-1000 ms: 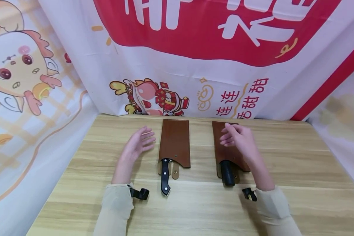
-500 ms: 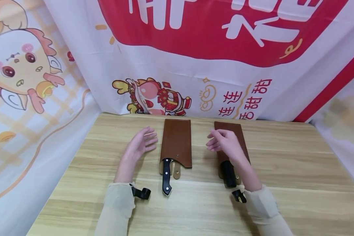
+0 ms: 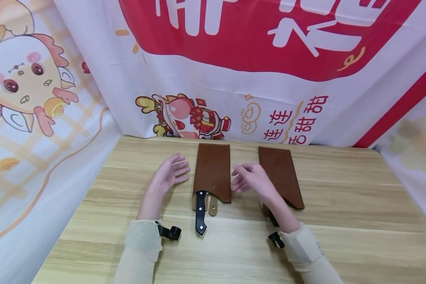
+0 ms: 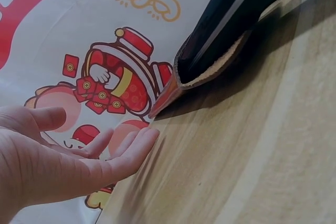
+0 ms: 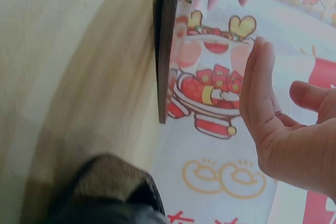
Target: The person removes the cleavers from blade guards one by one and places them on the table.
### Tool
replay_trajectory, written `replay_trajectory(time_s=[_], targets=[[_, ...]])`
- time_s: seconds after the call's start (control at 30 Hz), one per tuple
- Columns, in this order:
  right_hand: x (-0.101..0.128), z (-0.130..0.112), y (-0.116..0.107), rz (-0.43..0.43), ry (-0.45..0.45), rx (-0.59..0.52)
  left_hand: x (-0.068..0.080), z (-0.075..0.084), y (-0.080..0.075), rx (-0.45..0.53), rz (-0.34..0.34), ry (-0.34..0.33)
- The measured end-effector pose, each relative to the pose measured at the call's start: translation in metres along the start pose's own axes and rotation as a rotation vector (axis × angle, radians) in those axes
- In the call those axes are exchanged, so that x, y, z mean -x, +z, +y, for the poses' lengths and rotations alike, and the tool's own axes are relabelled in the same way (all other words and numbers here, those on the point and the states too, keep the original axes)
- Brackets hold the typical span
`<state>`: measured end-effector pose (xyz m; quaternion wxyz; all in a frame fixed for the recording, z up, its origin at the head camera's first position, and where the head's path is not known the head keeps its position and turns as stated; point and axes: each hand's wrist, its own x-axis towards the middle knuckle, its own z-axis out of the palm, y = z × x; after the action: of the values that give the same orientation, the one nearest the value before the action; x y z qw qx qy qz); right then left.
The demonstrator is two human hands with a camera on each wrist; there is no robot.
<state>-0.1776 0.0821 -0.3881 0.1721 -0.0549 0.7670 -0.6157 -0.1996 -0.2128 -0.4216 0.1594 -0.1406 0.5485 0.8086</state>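
Two brown leather knife sheaths lie on the table. From the left sheath (image 3: 213, 169) a knife's black riveted handle (image 3: 200, 213) sticks out towards me, and a snap strap (image 3: 213, 206) hangs beside it. My left hand (image 3: 168, 173) is just left of this sheath, fingers extended and holding nothing. My right hand (image 3: 252, 179), with relaxed fingers, hovers between the sheaths near the left one's right edge. Behind my right forearm, the right sheath (image 3: 278, 169) is partly hidden, as is most of its black handle (image 3: 273, 219). The left wrist view shows the sheath's open mouth (image 4: 212, 72) around the handle.
The wooden table (image 3: 234, 252) has its back edge against a white and red printed cloth (image 3: 234, 86). Another printed cloth (image 3: 32, 157) hangs at the left. A black wrist mount (image 3: 170, 232) sits on the left cuff and another (image 3: 276, 240) on the right.
My right hand has moved left and towards me, from over the right sheath to beside the left one. My left hand and both sheaths stay about where they were.
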Motion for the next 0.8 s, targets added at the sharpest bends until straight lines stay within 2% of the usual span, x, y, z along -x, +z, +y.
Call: replay_trajectory(time_s=[0.33, 0.8], targets=[[-0.003, 0.008, 0.024, -0.053, 0.052, 0.024, -0.001, -0.002, -0.001, 0.005, -0.004, -0.019], [0.001, 0.012, 0.046, -0.109, 0.101, -0.009, -0.003, -0.005, 0.001, 0.024, -0.016, -0.044]])
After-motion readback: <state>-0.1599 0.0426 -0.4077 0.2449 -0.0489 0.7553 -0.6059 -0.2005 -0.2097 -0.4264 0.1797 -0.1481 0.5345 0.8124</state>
